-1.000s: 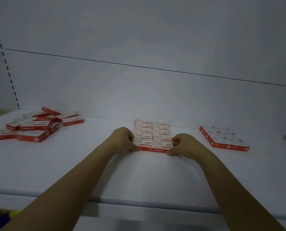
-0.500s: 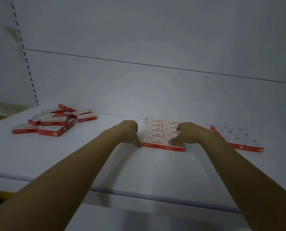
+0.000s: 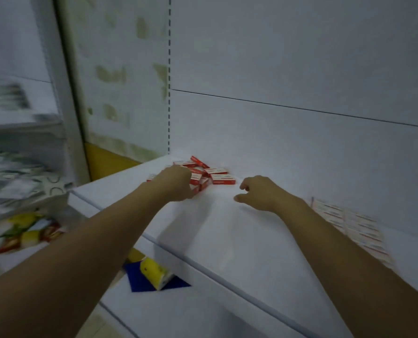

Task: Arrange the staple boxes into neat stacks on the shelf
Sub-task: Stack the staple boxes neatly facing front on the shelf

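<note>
Currently: left hand [image 3: 176,182] rests on the near edge of a loose heap of small red-and-white cardboard staple boxes [image 3: 219,175]; its fingers are hidden, so a grip cannot be told. Right hand [image 3: 260,192] hovers just beside the heap, fingers loosely curled, holding nothing. The heap sits back-left on the smooth white shelf [image 3: 227,240]. By the right forearm lies a flat rectangular block of matching boxes [image 3: 351,228], blurred.

Left hand [image 3: 176,182] covers the near side of the loose pile of small red-and-white cardboard staple boxes [image 3: 219,178], so can't see its fingertips. Flat block of white-topped boxes [image 3: 359,228] on the right is smeared, print unreadable. Stuff on the left shelves [image 3: 13,172]: pure blur.
</note>
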`<state>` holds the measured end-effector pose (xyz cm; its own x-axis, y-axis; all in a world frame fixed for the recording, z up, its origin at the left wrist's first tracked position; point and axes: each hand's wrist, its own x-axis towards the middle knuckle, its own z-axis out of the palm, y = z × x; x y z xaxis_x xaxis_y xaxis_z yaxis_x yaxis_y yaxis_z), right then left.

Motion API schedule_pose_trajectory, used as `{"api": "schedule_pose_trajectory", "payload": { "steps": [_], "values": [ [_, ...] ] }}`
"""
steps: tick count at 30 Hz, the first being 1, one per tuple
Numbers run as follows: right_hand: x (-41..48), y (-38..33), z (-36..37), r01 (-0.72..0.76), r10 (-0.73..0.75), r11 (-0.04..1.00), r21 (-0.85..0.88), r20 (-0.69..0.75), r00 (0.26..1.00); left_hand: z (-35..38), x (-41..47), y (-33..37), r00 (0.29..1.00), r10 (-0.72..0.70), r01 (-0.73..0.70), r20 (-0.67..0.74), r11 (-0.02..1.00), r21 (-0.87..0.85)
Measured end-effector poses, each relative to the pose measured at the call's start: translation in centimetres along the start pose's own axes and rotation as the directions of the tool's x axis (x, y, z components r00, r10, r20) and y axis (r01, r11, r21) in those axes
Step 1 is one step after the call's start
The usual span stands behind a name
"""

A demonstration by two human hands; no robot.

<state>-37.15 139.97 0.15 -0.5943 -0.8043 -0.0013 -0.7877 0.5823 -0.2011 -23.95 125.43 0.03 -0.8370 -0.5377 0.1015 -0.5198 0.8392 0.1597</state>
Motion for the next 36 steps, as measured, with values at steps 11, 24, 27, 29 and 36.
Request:
{"api": "schedule_pose_trajectory", "payload": {
  "steps": [11, 24, 27, 29, 36],
  "values": [
    [7.9, -7.3, 2.8, 0.194, -0.194, 0.981, -0.024, -0.015, 0.981, 0.1, -2.3, -8.7, 0.955, -0.296, 0.296, -0.003, 0.955, 0.034],
    [8.3, -4.6, 2.6, 0.169, -0.169, 0.986, -0.01, -0.086, 0.982, -0.5, 0.3, -5.4, 0.983, -0.159, 0.162, -0.094, 0.987, 0.021],
    [6.5, -1.2, 1.3, 0.138, -0.133, 0.99, 0.024, -0.15, 0.98, 0.5, 2.5, -1.7, 0.993, -0.043, 0.041, -0.11, 0.999, -0.017],
    [5.0, 1.6, 0.5, 0.101, -0.086, 0.992, 0.07, -0.193, 0.978, 1.4, 4.2, 1.1, 0.991, 0.034, -0.041, -0.129, 0.998, -0.052],
    [-1.9, 11.2, -1.4, -0.058, 0.141, 0.97, 0.236, -0.353, 0.925, 4.1, 6.8, 13.2, 0.938, 0.301, -0.336, -0.175, 0.914, -0.229]
  ]
}}
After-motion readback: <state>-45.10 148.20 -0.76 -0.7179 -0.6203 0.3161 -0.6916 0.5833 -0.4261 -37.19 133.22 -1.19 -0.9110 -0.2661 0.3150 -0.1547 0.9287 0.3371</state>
